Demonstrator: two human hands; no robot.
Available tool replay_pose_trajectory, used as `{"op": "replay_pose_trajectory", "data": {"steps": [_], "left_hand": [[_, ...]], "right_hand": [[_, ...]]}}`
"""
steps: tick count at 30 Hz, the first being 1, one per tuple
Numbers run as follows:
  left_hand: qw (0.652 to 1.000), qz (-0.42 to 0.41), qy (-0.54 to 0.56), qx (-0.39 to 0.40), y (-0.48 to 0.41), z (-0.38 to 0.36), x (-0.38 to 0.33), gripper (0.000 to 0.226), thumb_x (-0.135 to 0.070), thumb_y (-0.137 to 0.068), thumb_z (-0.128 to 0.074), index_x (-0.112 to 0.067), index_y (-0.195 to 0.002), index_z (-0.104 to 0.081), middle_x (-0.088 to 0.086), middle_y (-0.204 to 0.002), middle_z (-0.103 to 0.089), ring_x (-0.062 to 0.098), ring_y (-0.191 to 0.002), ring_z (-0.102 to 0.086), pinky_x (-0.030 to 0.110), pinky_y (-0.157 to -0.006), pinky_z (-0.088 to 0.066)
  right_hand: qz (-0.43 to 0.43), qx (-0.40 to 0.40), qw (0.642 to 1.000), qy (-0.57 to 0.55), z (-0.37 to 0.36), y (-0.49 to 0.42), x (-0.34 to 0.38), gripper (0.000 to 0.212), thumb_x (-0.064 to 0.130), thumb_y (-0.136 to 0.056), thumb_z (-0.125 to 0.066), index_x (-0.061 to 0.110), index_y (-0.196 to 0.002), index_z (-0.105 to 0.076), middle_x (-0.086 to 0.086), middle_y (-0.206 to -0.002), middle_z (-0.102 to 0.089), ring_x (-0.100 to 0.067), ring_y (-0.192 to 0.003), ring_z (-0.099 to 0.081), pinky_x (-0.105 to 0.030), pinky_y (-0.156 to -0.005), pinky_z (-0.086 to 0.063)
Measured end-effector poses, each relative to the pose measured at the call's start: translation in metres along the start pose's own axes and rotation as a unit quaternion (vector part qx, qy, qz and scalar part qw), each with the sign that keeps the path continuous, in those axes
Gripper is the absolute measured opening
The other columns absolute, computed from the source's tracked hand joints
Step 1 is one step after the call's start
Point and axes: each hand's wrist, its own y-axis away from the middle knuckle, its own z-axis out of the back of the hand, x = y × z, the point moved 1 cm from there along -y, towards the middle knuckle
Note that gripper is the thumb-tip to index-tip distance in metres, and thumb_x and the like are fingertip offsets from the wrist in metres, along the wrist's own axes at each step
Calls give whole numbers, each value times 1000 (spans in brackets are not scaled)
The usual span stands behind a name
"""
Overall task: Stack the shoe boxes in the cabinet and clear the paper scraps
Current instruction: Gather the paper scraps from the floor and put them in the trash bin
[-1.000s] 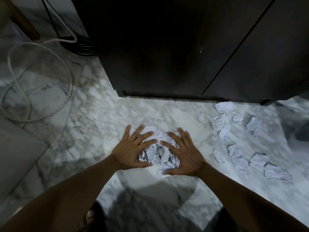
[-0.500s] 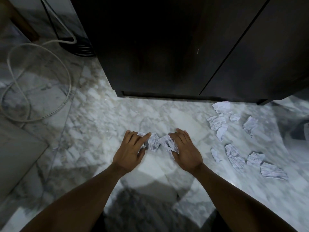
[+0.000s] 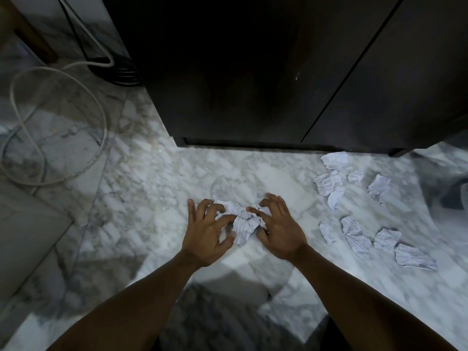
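A bunched pile of crumpled white paper scraps with printed lines point(image 3: 243, 222) lies on the marble floor between my hands. My left hand point(image 3: 206, 230) presses on its left side with curled fingers. My right hand point(image 3: 277, 228) clamps the pile's right side. Both hands grip the paper from above. Several more loose scraps point(image 3: 355, 234) lie spread on the floor to the right, some point(image 3: 329, 183) close to the cabinet base. The dark cabinet point(image 3: 253, 84) stands shut straight ahead. No shoe boxes are visible.
A white cable point(image 3: 60, 122) loops over the floor at the left, beside a dark fan-like base point(image 3: 119, 77). A grey slab edge point(image 3: 22, 236) sits at the lower left. A dark object point(image 3: 455, 196) shows at the right edge.
My hands went from flat and spread over the pile to squeezing it together into a tighter bunch, with fingers curled. The scraps on the right have not moved.
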Motion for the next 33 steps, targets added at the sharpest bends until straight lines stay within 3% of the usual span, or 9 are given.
{"op": "replay_pose_trajectory", "data": {"steps": [4, 8, 12, 15, 19, 22, 25, 29, 33], "left_hand": [[997, 62, -25, -27, -5, -8, -7, 36, -60, -85, -60, -31, -102, -71, -3, -115, -60, 27, -121, -48, 64, -113, -22], [997, 61, -3, -56, -4, -9, -5, 24, -35, -92, -54, -20, -109, -63, 3, -110, -61, 29, -113, -52, 52, -111, -35], [998, 49, -17, -46, -3, -7, -8, 59, -15, -87, -62, -18, -145, -47, 6, -109, -58, 28, -106, -49, 49, -107, -42], [997, 68, -7, -27, -3, -8, -9, 56, -8, -84, -61, -22, -139, -58, 6, -109, -57, 29, -114, -46, 44, -99, -50], [993, 88, 66, -32, -3, -8, -10, 44, -6, -85, -65, -17, -127, -67, 7, -131, -53, 24, -129, -42, 39, -86, -60], [992, 62, 99, -54, -2, -11, -6, 36, -17, -93, -53, -13, -126, -67, 4, -154, -41, 20, -149, -26, 33, -104, -48], [993, 39, 92, -65, -3, -16, -4, 46, -40, -98, -49, -8, -124, -68, 6, -147, -52, 19, -148, -30, 42, -113, -41], [998, 52, 2, -34, -7, -19, -5, 64, -65, -93, -47, -14, -123, -69, 3, -141, -58, 21, -145, -36, 50, -120, -25], [997, 64, -7, -39, -6, -22, -5, 63, -64, -94, -42, -14, -117, -72, 3, -139, -60, 22, -143, -39, 47, -120, -27]], "right_hand": [[-11, 0, 1000, -27, 3, 0, 2, 56, 56, -98, -39, 20, -135, -57, -8, -134, -50, -28, -142, -32, -45, -122, -20], [-31, -55, 997, -42, 1, -2, 1, 35, 35, -102, -45, 10, -114, -66, -8, -125, -56, -26, -136, -42, -45, -117, -31], [-17, -51, 998, -27, -2, 0, -1, 30, 18, -97, -48, 13, -126, -58, -4, -123, -55, -27, -139, -40, -43, -120, -25], [-10, -6, 1000, 9, -1, 0, -1, 62, 12, -87, -41, 23, -148, -42, -5, -133, -51, -30, -142, -33, -48, -121, -24], [-1, 5, 1000, 15, 0, 0, -2, 55, 14, -85, -44, 22, -138, -57, -3, -140, -51, -31, -145, -30, -51, -119, -25], [-10, 11, 1000, 24, -2, 1, 1, 45, 39, -94, -48, 21, -134, -59, 0, -141, -51, -27, -146, -28, -49, -119, -24], [-26, 15, 999, 43, -4, 0, 1, 59, 64, -97, -39, 21, -129, -63, 0, -138, -53, -25, -144, -32, -45, -120, -24], [-34, -33, 998, 47, -5, -1, 2, 43, 49, -102, -40, 16, -105, -68, -2, -118, -59, -25, -124, -47, -41, -108, -37], [-50, -61, 995, 66, -8, 0, 4, 24, 34, -100, -49, 15, -95, -62, -2, -106, -59, -25, -104, -51, -36, -94, -41]]}}
